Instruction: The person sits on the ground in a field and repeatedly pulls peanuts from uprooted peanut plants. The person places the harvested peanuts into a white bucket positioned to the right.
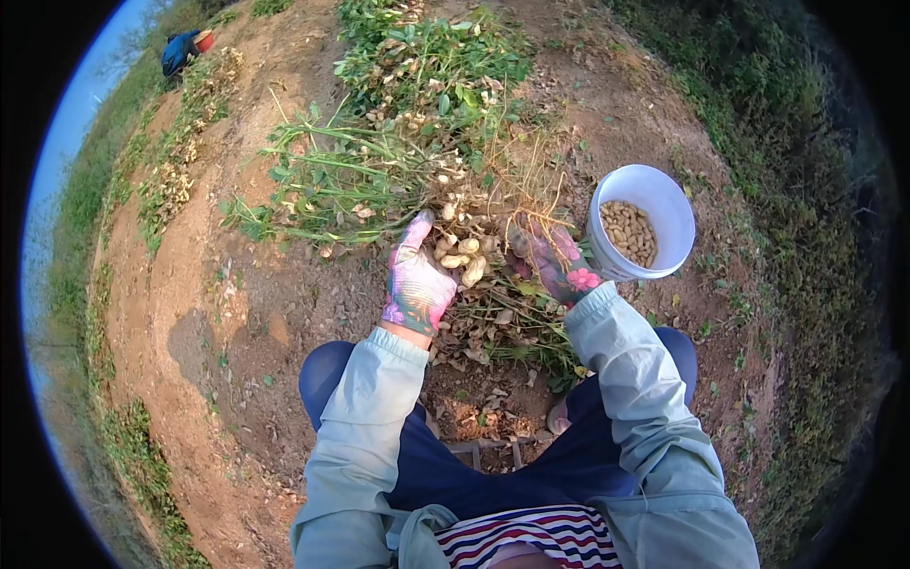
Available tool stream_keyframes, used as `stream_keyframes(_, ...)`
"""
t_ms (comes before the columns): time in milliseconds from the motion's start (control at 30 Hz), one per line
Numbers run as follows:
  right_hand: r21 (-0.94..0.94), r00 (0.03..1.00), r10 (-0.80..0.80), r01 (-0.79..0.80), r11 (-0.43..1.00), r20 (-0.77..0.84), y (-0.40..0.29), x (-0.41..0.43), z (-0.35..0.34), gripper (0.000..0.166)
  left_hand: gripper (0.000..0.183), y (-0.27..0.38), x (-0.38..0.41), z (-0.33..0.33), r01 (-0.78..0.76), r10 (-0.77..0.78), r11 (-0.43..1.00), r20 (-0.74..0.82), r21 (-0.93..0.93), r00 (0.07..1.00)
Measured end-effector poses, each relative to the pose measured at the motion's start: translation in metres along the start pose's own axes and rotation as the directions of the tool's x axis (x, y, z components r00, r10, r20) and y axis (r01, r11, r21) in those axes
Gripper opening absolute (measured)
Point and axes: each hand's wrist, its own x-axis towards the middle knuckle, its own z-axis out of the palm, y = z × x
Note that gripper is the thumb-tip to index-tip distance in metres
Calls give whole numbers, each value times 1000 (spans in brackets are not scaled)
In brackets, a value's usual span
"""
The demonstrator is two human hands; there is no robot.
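Note:
My left hand (pixel 421 279), in a patterned pink and white work glove, grips the base of a peanut plant (pixel 341 171). Its leafy green stems reach out to the left. Beside my left fingers hangs a cluster of pale peanut pods (pixel 461 257). On the other side, my right hand (pixel 558 259), in a matching flowered glove, closes around the thin yellowish roots (pixel 537 220) of the plant. Some of its fingers are hidden behind them. Just right of that hand stands a white plastic bucket (pixel 675 213), partly filled with picked peanuts (pixel 629 233).
Pulled peanut plants (pixel 441 71) lie heaped ahead, and stripped vines (pixel 508 320) lie between my knees. More plant rows (pixel 167 178) run along the left. Far off at upper left, a person (pixel 178 53) bends near a red bucket (pixel 204 40). Dense bushes (pixel 768 142) border the right.

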Motion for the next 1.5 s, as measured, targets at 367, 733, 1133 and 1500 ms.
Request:
stream_keyframes(367,47,995,81,-83,995,50,-14,9,31,24,32,-1,1,-3,62,-62,998,-145,-6,988)
stream_keyframes(733,-58,987,113,-107,993,115,-2,10,26,13,38,10,13,-14,-98,107,994,-294,46,950)
stream_keyframes(1133,-85,962,238,-250,964,-138,-25,7,49,52,36,-14,9,-11,-10,45,995,-346,102,937)
stream_keyframes(1500,-60,966,239,-245,968,-101,-39,4,54,31,21,-13,9,-19,-43,93,985,-299,169,950)
